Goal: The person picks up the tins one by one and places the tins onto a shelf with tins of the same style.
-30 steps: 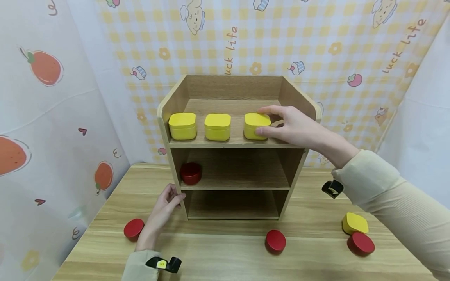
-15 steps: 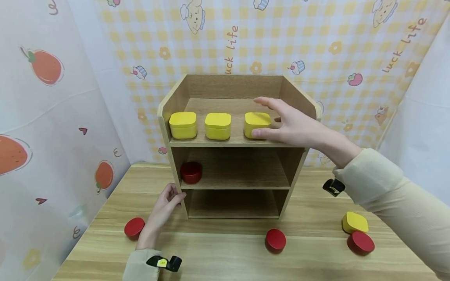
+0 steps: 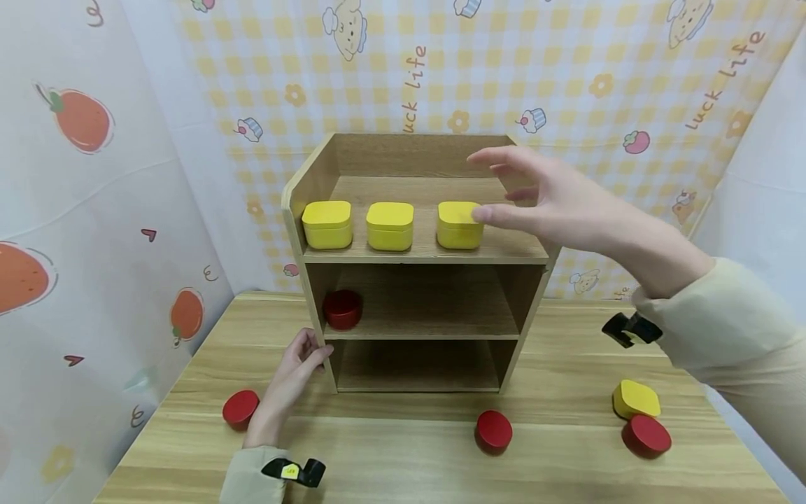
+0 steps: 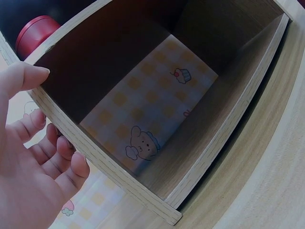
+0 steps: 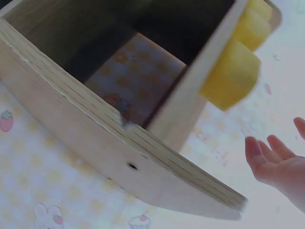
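A wooden shelf unit (image 3: 415, 257) stands on the table. My left hand (image 3: 286, 385) holds its left side panel low down, with the thumb on the front edge and the other fingers at the outer face in the left wrist view. Three yellow boxes with rounded corners stand along the top: a left one (image 3: 327, 234), a middle one (image 3: 390, 238) and a right one (image 3: 456, 236). My right hand (image 3: 557, 203) is raised beside the right box, fingers spread and loosely bent, holding nothing. In the right wrist view a gap separates that hand (image 5: 281, 167) from the boxes.
A round red container (image 3: 343, 318) sits at the left of the middle shelf. On the table lie a red one (image 3: 240, 409) by the left forearm, another (image 3: 494, 432) in front, and a third (image 3: 646, 437) touching a yellow box (image 3: 636, 399) at right.
My right hand has let go of the right yellow box, opened its fingers and moved up and to the right. The boxes and my left hand stay in place.
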A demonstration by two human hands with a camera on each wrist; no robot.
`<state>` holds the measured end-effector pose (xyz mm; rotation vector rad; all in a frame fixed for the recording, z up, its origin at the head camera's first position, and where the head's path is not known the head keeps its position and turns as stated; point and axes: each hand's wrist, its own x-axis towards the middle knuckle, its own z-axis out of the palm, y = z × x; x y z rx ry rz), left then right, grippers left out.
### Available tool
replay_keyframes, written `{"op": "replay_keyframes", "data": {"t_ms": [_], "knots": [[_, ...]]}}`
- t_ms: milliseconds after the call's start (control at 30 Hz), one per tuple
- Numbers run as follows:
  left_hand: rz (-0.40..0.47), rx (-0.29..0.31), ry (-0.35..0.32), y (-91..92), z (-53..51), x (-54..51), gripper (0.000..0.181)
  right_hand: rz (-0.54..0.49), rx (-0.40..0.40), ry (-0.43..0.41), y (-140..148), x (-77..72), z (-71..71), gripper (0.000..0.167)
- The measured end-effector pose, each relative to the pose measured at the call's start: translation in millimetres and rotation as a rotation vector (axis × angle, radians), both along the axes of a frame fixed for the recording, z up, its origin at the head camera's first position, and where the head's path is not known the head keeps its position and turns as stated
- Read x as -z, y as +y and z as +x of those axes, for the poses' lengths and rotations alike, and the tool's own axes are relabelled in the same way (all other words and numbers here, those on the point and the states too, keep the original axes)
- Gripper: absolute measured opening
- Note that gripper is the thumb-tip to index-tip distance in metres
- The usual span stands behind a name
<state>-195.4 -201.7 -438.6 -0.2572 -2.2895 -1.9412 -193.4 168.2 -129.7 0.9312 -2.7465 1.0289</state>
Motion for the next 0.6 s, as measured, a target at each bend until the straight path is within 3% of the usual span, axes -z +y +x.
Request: {"op": "replay_keyframes", "data": {"t_ms": [300,600], "knots": [[-0.009,-0.003,0.0,-0.6,-0.2,-0.4,0.016,-0.104,0.07,0.049,19,-22.9,32.2,0.042],[-0.015,-0.012,0.0,0.4,0.0,-1.0,0.016,-0.221,0.066,0.155,52,-5.9,34.5,0.035]]}}
